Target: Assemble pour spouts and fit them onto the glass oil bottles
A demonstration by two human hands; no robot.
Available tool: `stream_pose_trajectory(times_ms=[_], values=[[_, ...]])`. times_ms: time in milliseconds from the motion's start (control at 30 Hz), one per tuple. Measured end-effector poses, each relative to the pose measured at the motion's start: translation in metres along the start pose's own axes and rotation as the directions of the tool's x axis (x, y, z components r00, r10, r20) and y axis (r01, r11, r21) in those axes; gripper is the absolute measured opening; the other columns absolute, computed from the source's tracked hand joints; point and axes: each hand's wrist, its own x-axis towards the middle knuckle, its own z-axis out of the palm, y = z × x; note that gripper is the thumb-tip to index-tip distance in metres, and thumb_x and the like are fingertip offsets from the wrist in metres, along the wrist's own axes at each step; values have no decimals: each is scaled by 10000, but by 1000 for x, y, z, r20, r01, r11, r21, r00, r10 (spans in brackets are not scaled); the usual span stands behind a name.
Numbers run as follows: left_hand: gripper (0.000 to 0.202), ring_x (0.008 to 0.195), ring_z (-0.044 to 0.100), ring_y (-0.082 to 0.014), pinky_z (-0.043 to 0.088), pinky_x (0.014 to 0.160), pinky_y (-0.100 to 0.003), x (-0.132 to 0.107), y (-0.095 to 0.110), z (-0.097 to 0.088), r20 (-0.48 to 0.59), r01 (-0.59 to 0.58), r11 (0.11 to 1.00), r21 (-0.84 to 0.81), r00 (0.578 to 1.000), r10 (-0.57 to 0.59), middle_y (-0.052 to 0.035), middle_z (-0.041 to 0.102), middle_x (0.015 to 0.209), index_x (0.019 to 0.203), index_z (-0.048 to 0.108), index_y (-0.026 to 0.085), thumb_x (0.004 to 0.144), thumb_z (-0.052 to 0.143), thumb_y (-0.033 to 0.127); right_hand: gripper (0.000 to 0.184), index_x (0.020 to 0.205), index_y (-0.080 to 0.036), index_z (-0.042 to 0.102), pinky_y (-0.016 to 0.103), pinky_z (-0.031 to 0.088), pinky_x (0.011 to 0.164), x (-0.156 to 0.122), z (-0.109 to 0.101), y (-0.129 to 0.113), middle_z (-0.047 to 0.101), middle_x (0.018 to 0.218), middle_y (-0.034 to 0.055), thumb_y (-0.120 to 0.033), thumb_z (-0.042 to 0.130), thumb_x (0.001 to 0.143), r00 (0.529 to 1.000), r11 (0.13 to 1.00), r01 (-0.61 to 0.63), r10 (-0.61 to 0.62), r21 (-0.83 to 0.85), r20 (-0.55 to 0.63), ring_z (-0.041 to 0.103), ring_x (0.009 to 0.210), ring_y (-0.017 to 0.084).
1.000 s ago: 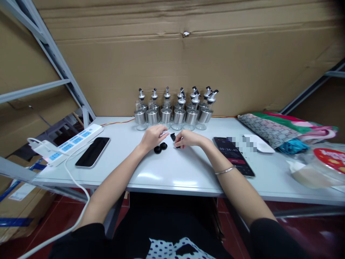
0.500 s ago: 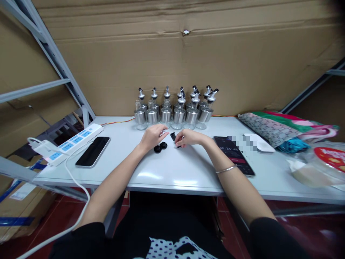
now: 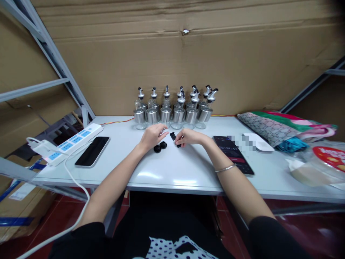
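My right hand (image 3: 188, 137) is closed in a pinch at the middle of the table, its fingertips on a small black plastic piece (image 3: 178, 145). Just left of those fingers lie more small black plastic parts (image 3: 173, 136). My left hand (image 3: 153, 137) rests on the tabletop with thumb and fingers apart; small shiny bits show near its fingertips, too small to name. Two round black caps (image 3: 157, 148) sit side by side below the left hand. Behind both hands stand several glass bottles with steel sleeves (image 3: 179, 116), many topped with pouring spouts; the front left ones have bare necks.
On the left are a black-screened phone (image 3: 93, 151) and a white power strip (image 3: 77, 143) with a cable. To the right lie a phone showing a timer (image 3: 234, 155), a white flat object (image 3: 261, 143), a patterned fabric bundle (image 3: 288, 127) and a red-labelled tub (image 3: 320, 163). Cardboard (image 3: 121, 64) backs the table.
Almost nothing differs. My hands stay in place, with my right fingers still on the small black piece; the phone's timer has advanced a second.
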Motion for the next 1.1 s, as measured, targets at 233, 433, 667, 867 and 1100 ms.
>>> stream_pose_trajectory(times_ms=[233, 433, 667, 867, 1100], values=[[180, 661, 598, -120, 467, 648, -231, 0, 1, -1, 11, 13, 1000, 5, 1000, -13, -24, 637, 763, 957, 581, 157, 891, 529, 316, 116, 759, -127, 699, 232, 522, 602, -1, -1, -1, 672, 638, 26, -240, 690, 738, 1000, 1000, -15, 15, -2, 3, 634, 595, 133], [233, 672, 591, -111, 469, 640, -222, 0, 2, -1, -39, 64, 998, -15, 997, -64, -24, 633, 808, 1089, 523, 165, 887, 498, 278, 131, 872, -122, 681, 227, 512, 606, -1, 0, -1, 684, 691, 38, -192, 650, 765, 1000, 998, -19, 20, -52, 6, 632, 596, 127], [217, 761, 606, -135, 481, 705, -242, 0, 4, -4, -12, 35, 998, -55, 999, -35, -37, 615, 847, 1027, 492, 171, 854, 367, 129, 193, 742, -118, 646, 216, 426, 570, -5, 0, -11, 603, 564, 14, -213, 508, 836, 984, 981, 51, -81, -186, -156, 550, 533, 108], [201, 849, 636, -131, 497, 741, -241, -1, 5, 4, -10, 94, 980, -175, 995, -98, -72, 616, 995, 1117, 432, 183, 943, 336, 213, 285, 933, -118, 673, 222, 420, 602, -1, 6, -16, 636, 664, 27, -334, 545, 798, 901, 953, 304, -285, 7, -327, 582, 621, 130], [338, 1152, 573, -156, 476, 941, -313, 2, 10, 11, -36, 197, 851, -486, 969, -245, -70, 608, 1055, 1264, 273, 224, 940, 365, 208, 277, 861, -136, 667, 239, 420, 626, 11, 21, -17, 660, 756, 37, -385, 630, 744, 830, 925, 370, -369, -81, -418, 564, 637, 126]])
